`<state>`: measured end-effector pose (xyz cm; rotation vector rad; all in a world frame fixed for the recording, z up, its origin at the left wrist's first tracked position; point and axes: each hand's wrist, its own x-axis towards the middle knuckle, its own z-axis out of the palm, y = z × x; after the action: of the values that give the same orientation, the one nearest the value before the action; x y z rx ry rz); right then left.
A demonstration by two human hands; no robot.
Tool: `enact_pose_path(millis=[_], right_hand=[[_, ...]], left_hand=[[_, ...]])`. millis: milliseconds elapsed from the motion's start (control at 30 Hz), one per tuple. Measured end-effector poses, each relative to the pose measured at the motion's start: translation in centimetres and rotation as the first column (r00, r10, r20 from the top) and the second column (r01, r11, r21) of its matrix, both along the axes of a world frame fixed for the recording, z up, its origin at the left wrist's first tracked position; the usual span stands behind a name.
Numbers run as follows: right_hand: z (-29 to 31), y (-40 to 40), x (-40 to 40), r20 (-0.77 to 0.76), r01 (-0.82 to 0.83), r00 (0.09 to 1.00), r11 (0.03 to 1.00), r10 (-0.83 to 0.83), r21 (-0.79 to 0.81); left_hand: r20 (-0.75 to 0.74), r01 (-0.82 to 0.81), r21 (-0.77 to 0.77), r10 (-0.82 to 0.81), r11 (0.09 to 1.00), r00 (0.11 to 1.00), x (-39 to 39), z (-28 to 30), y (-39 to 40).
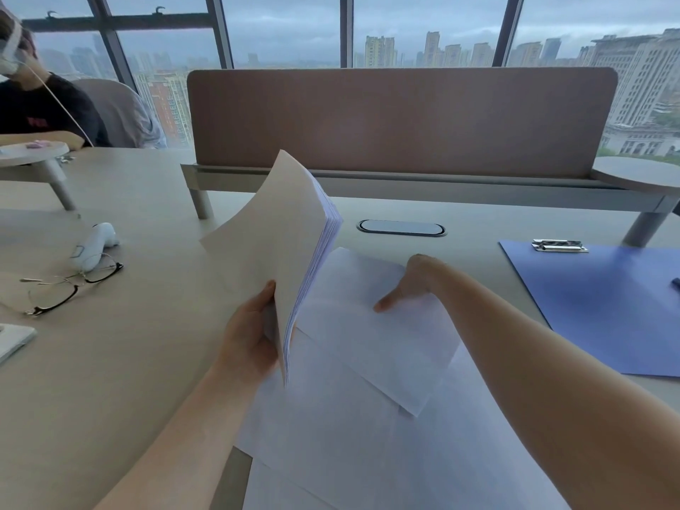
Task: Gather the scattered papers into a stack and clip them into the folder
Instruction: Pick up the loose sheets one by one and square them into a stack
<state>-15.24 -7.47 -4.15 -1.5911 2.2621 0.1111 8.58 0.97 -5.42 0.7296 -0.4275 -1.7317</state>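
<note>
The left hand (250, 333) grips a tilted stack of papers (279, 244) above the table (128, 362), while the right hand (412, 285) apparently pinches a loose sheet (382, 344) atop scattered papers (331, 436); the blue folder (607, 307) lies at right.

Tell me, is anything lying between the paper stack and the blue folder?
Nothing visible blocks it. Between the paper stack in the left hand and the blue folder there is only bare desk and the right arm.

Matt white paper sheets (368, 417) lie on a smooth, pale wood-look table (128, 362); the blue folder (607, 307) looks plastic, its clip (558, 245) shiny metal.
</note>
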Motion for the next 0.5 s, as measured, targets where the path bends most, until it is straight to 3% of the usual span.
enact_pose_path(millis=[167, 300, 400, 500], right_hand=[[1.3, 1.3, -1.5, 0.057, -0.097, 0.991, 0.956, 0.117, -0.278], [2.0, 3.7, -3.0, 0.344, 0.112, 0.938, 0.906, 0.039, -0.408], [1.5, 7.5, -3.3, 0.584, 0.286, 0.811, 0.901, -0.046, -0.327], [0.6, 11.5, -2.5, 0.754, 0.343, 0.649, 0.923, -0.097, -0.176]], left_hand=[[-0.014, -0.015, 0.013, 0.015, 1.000, 1.000, 0.4, -0.4, -0.5], [0.007, -0.039, 0.029, 0.039, 0.999, 0.999, 1.0, -0.6, -0.7], [-0.001, -0.031, 0.016, 0.031, 0.999, 1.000, 1.4, -0.6, -0.8], [0.022, -0.026, 0.000, 0.026, 1.000, 0.999, 1.5, -0.6, -0.6]])
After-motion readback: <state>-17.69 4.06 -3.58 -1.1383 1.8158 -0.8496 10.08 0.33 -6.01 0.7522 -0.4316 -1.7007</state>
